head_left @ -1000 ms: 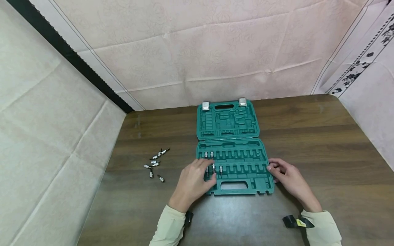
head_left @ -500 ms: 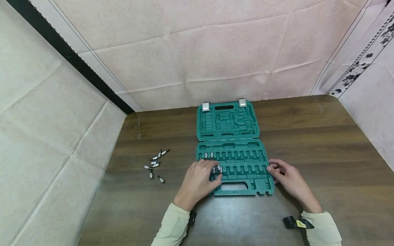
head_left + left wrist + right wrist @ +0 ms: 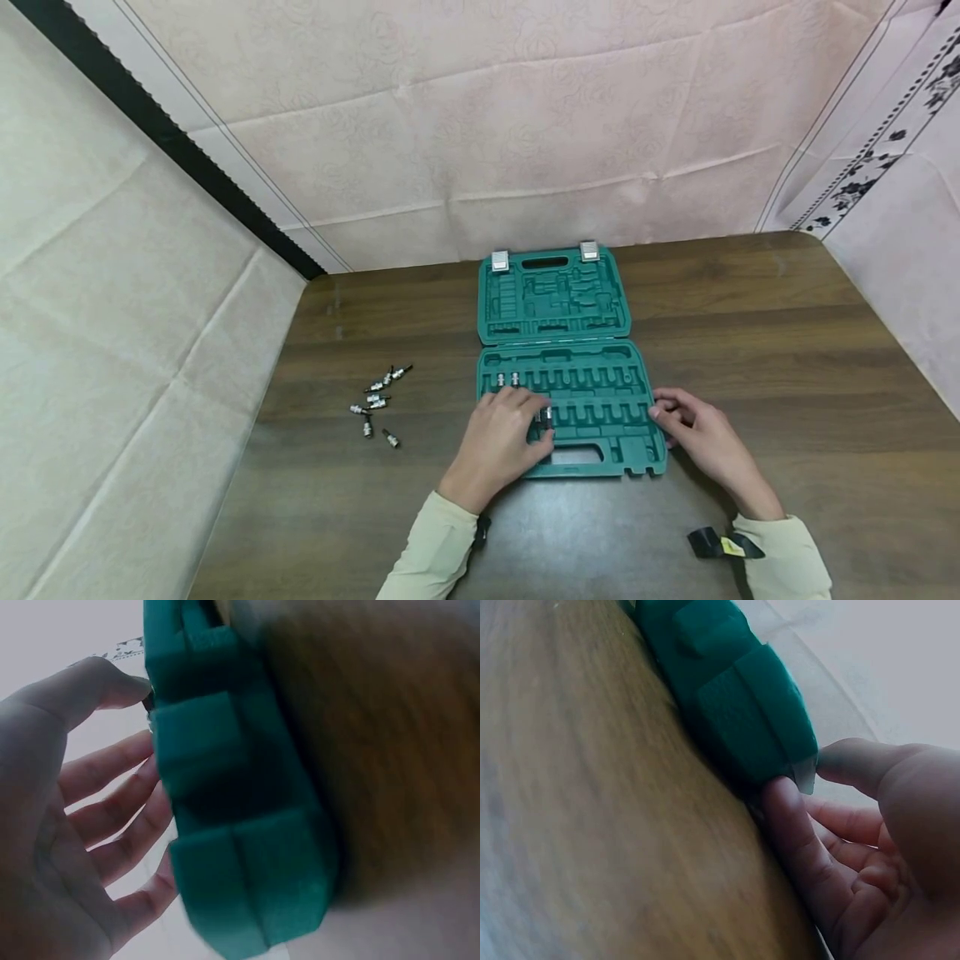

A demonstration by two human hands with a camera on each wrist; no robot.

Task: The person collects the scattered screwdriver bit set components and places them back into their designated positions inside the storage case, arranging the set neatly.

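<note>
A green socket-set case lies unfolded on the table. Over the left part of its lower tray, my left hand pinches a small bit socket between thumb and fingers, at the lower row of slots. In the left wrist view the thumb meets a dark bit of it at the case's edge. Slots under this hand are hidden. Two more bit sockets sit in the upper row, just beyond the fingers. My right hand grips the case's right edge, thumb above and a finger at its underside.
Several loose bit sockets, silver with dark tips, lie scattered on the wooden table left of the case. Pale cloth hangs behind the table and at both sides. A black strap is on the right wrist.
My left hand has slid to the right along the lower row of slots, with a bit socket at its fingertips. The right hand and the case stay put.
</note>
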